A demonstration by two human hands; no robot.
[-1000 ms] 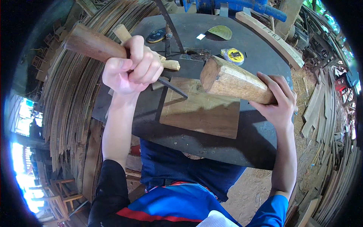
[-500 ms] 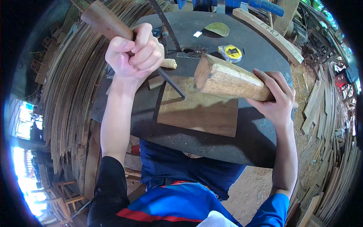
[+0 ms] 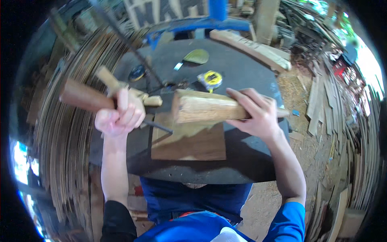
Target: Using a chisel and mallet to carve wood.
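Note:
My left hand (image 3: 123, 115) is closed round a chisel (image 3: 82, 96), its brown wooden handle sticking out to the left. The dark, narrow blade slants down right, its tip over or on a flat wooden board (image 3: 193, 147); whether it touches I cannot tell. In my right hand (image 3: 260, 115) is a thick, tapered wooden mallet (image 3: 209, 107), gripped near its thin end. Its broad head points left, above the board's far part, apart from the chisel. The board lies on a dark table (image 3: 177, 174).
Small wood pieces (image 3: 152, 101) lie beside the left hand. Farther back are a yellow tape measure (image 3: 211, 79), a curved greenish piece (image 3: 196, 56) and a dark blade-like strip (image 3: 129, 44) rising from the table. A long beam (image 3: 252, 50) lies along the far right edge. Stacked planks (image 3: 68, 149) flank the left.
The view has tilted up, so more of the background shows and the table sits lower. The chisel's handle looks flatter now. Both hands keep their holds.

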